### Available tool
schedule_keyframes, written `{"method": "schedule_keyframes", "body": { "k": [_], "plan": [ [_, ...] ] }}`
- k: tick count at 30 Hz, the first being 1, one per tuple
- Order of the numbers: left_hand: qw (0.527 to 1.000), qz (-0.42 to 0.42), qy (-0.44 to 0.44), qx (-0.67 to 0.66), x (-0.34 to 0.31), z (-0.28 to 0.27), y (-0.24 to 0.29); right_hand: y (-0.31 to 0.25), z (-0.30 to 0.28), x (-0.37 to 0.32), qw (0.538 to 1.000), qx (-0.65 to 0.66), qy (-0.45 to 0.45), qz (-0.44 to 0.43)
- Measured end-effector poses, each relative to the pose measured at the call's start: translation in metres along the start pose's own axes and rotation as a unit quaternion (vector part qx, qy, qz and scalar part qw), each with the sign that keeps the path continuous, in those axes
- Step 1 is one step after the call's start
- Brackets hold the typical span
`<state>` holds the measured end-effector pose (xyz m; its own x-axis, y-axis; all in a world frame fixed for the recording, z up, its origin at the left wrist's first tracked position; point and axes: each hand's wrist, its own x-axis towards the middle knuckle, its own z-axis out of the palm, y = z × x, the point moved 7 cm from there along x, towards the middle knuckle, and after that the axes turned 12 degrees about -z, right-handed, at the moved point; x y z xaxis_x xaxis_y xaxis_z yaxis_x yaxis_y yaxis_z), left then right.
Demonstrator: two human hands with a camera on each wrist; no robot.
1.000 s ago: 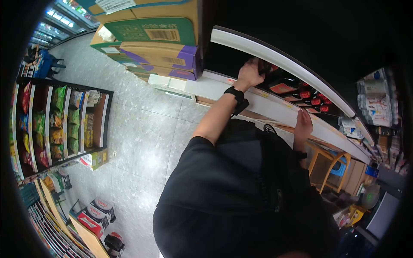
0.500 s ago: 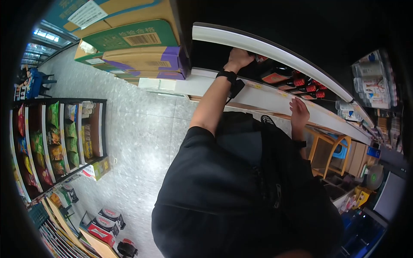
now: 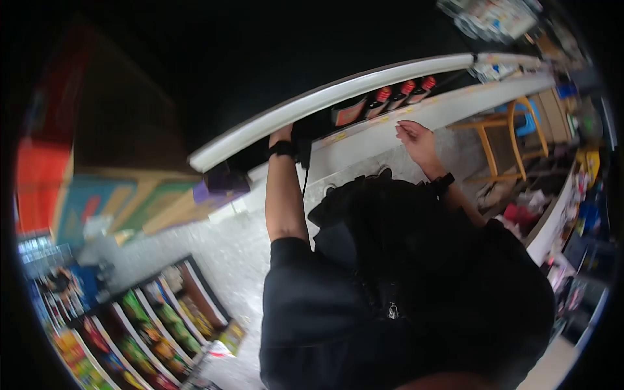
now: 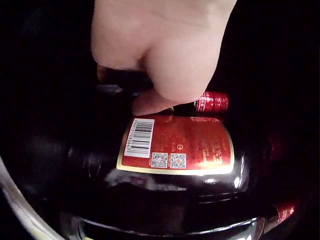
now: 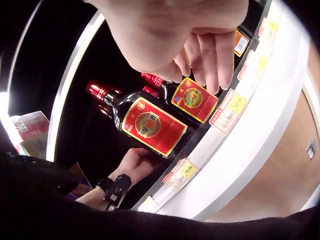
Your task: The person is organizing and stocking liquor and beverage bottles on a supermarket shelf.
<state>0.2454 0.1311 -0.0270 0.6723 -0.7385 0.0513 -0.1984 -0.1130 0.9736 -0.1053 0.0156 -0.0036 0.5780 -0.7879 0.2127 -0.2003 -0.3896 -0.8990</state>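
Observation:
My left hand (image 4: 165, 45) reaches deep into the dark shelf, its wrist at the shelf front in the head view. Its thumb lies over a dark bottle with a red barcode label (image 4: 175, 145); most of its fingers are hidden, so their hold is unclear. In the right wrist view the left hand (image 5: 135, 165) is beside the base of a large dark bottle with a red label (image 5: 155, 126). Fingers extended and holding nothing, my right hand (image 3: 419, 143) hovers before the shelf edge, near several red-capped bottles (image 3: 377, 103).
A long white shelf lip (image 3: 338, 91) runs above the opening, with price tags (image 5: 181, 174) along the lower edge. Cartons (image 3: 130, 201) are stacked at left. A snack rack (image 3: 149, 325) stands lower left, a wooden chair (image 3: 484, 146) at right.
The head view has turned, tilting the shelf and bringing the cartons lower. My left hand has gone further into the shelf, now hidden past the wrist. My right hand still hovers outside.

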Motion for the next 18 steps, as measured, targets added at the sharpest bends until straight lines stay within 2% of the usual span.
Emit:
{"method": "schedule_keyframes", "body": {
  "k": [1,3,4,6,10,12,13,15,18],
  "plan": [
    [1.000,-0.004,-0.002,-0.024,0.000,-0.001,0.000,0.000,-0.005,-0.003,1.000,0.004,0.028,0.007],
    [0.997,-0.017,-0.005,-0.070,0.000,-0.003,-0.001,-0.009,-0.009,-0.006,0.998,-0.059,0.016,-0.015],
    [0.995,-0.025,-0.006,-0.093,0.000,-0.004,-0.002,-0.014,-0.017,-0.008,0.998,-0.055,0.041,-0.007],
    [0.990,-0.047,-0.007,-0.136,0.000,-0.004,-0.006,-0.024,-0.024,-0.011,0.996,-0.088,0.029,-0.002],
    [0.970,-0.111,-0.008,-0.217,0.002,-0.001,-0.013,-0.003,-0.038,-0.023,0.993,-0.088,0.056,0.054],
    [0.955,-0.152,0.006,-0.255,0.002,0.002,-0.019,0.004,-0.040,-0.023,0.994,-0.084,0.049,0.050],
    [0.957,-0.153,-0.007,-0.245,0.004,0.006,-0.014,0.007,-0.043,-0.023,0.993,-0.078,0.061,0.059],
    [0.953,-0.199,0.039,-0.224,0.004,0.006,-0.017,0.011,-0.048,-0.025,0.990,-0.102,0.070,0.068],
    [0.952,-0.236,0.027,-0.192,0.003,0.010,-0.018,0.017,-0.055,-0.027,0.990,-0.096,0.082,0.067]
  ]
}}
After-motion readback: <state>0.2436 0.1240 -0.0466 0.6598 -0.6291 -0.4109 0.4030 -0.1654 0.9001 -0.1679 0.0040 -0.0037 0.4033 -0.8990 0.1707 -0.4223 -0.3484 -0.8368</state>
